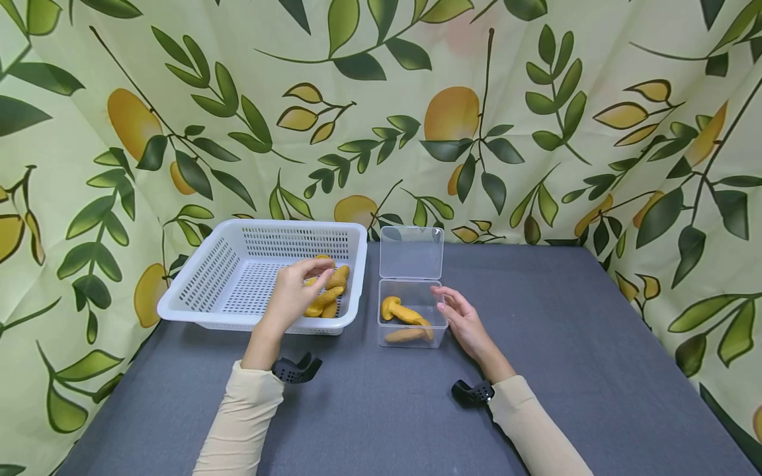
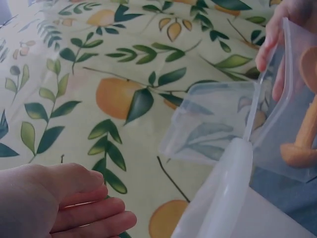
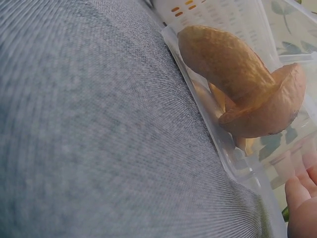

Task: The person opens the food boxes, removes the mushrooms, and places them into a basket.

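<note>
Several yellow-brown mushrooms [image 1: 329, 295] lie at the right end of a white perforated basket [image 1: 196, 316]. Above them is my left hand [image 1: 296, 291], its fingers loosely bent; the left wrist view shows nothing between the thumb and fingers of this hand [image 2: 74, 206]. To the right of the basket stands a clear plastic box [image 1: 411, 287] with its lid [image 1: 411, 253] raised at the back. Inside lie mushrooms [image 3: 233, 74], partly overlapping. My right hand [image 1: 467, 324] touches the box's right side near the back corner, with fingers fairly straight.
A grey cloth [image 1: 565, 330] covers the table. Behind it hangs a curtain [image 1: 381, 119] printed with leaves and orange fruit. The basket's rim stands close to the left side of the box. Dark straps [image 1: 296, 367] sit on both wrists.
</note>
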A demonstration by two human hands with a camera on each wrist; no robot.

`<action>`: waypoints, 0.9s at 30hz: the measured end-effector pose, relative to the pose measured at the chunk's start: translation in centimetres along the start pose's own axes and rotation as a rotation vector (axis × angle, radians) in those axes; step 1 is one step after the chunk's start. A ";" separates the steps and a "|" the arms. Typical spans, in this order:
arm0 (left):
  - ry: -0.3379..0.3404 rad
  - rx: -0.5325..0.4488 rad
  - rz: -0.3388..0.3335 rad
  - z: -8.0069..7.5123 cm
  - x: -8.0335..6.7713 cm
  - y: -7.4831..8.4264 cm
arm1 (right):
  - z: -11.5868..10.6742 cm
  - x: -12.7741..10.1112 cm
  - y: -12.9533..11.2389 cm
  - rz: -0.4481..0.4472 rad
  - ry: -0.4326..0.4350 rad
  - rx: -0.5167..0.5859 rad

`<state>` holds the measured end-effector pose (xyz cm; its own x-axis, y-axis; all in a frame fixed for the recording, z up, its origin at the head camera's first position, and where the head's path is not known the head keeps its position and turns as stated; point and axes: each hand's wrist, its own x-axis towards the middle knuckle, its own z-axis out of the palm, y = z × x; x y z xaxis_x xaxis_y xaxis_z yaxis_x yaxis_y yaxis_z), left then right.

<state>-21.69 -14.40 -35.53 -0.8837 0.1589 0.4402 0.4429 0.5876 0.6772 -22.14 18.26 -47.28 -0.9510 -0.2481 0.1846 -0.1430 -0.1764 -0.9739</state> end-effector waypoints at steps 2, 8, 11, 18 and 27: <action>-0.002 0.001 0.002 0.1 0.0 0.2 | 0.0 0.0 0.0 0.005 0.003 -0.002; -0.039 0.004 0.025 1.0 -0.1 1.0 | 0.0 -0.1 -0.1 0.020 0.010 -0.001; -0.064 -0.002 0.058 1.8 -0.2 1.4 | 0.0 -0.1 -0.1 0.027 0.008 -0.016; -0.144 -0.003 0.137 3.6 -0.4 2.4 | 0.0 0.0 0.0 -0.001 0.005 0.006; -0.264 -0.023 0.218 5.8 -0.1 3.5 | 0.0 0.0 0.1 0.012 0.004 -0.018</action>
<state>-20.87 -7.78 -36.59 -0.7750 0.4803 0.4107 0.6265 0.4996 0.5982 -22.16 18.23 -47.37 -0.9538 -0.2460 0.1728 -0.1369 -0.1561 -0.9782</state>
